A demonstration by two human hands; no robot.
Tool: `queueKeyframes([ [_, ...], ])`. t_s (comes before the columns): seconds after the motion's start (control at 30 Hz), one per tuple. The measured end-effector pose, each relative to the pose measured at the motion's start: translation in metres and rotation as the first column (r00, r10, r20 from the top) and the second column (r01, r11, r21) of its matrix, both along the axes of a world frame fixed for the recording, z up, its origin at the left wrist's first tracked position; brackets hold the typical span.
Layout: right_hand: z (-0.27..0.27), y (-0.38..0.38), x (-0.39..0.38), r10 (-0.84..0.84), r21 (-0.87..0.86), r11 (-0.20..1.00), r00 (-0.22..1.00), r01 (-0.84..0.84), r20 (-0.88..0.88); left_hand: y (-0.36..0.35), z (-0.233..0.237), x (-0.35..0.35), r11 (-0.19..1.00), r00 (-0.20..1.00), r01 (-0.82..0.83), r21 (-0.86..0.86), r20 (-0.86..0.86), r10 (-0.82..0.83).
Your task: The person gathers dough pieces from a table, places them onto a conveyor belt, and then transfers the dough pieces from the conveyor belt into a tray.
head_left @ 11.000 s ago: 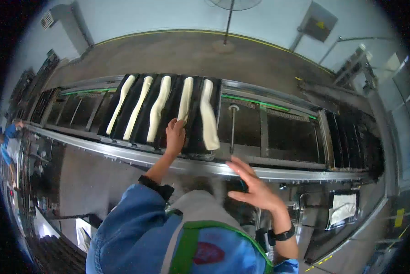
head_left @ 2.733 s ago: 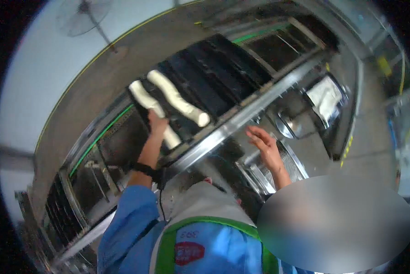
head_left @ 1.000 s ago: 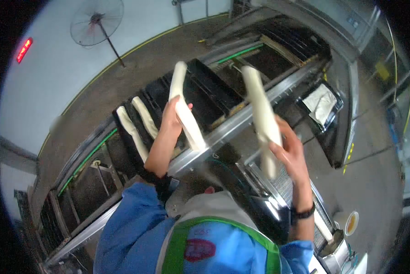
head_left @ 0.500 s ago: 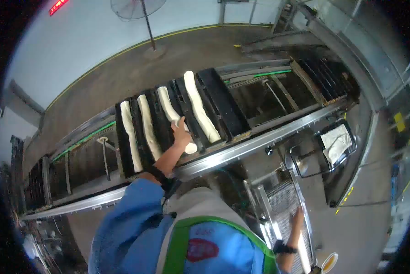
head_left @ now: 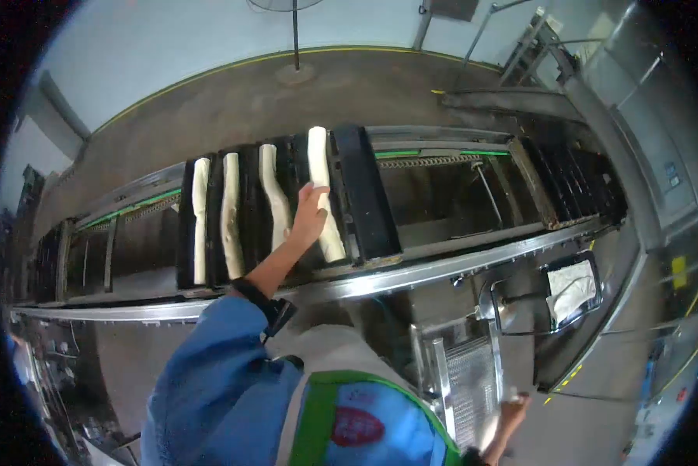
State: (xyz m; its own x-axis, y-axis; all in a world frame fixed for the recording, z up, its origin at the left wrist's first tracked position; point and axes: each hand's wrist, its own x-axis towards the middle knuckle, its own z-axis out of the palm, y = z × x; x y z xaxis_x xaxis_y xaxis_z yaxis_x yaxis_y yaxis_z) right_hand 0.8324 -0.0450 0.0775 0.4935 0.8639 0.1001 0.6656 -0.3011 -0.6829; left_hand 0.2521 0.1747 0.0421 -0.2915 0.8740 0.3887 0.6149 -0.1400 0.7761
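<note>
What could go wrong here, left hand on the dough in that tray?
1. Left hand presses flat on the fourth dough strip, whose near end bends off-line in the black tray; it could thin or kink.
2. Third dough strip lies wavy and may stay crooked.
3. Right hand is low by the mesh rack, at the view's edge; it could catch on metal.

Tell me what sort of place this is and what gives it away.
Most likely an industrial bakery line. Long raw dough pieces lie in black trough trays riding a steel-framed conveyor, the left hand rests on one piece, and the concrete floor is bare.
</note>
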Motion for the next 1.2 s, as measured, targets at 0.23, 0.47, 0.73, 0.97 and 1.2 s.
queueKeyframes([
  [0.23,0.172,-0.001,-0.064,0.125,0.581,0.813,0.985,-0.032,-0.120,0.018,-0.051,-0.023,0.915,0.944,-0.326,-0.237,-0.124,0.305],
  [0.47,0.211,0.089,-0.232,0.427,0.841,0.506,0.903,-0.190,-0.053,-0.026,-0.028,-0.058,0.875,0.950,-0.294,-0.384,-0.218,0.223],
  [0.73,0.147,0.145,-0.359,0.996,0.100,0.091,0.093,-0.991,0.008,-0.087,-0.052,-0.090,0.910,0.955,-0.289,-0.298,-0.030,0.294],
  [0.97,0.062,0.143,-0.289,0.919,-0.027,0.386,0.386,-0.922,-0.081,-0.101,-0.004,-0.103,0.967,0.970,-0.240,-0.081,-0.065,0.235],
  [1.2,-0.002,0.083,-0.224,0.626,-0.158,0.654,0.646,-0.740,-0.437,0.008,-0.077,-0.173,0.920,0.909,-0.355,-0.164,-0.290,0.299],
])
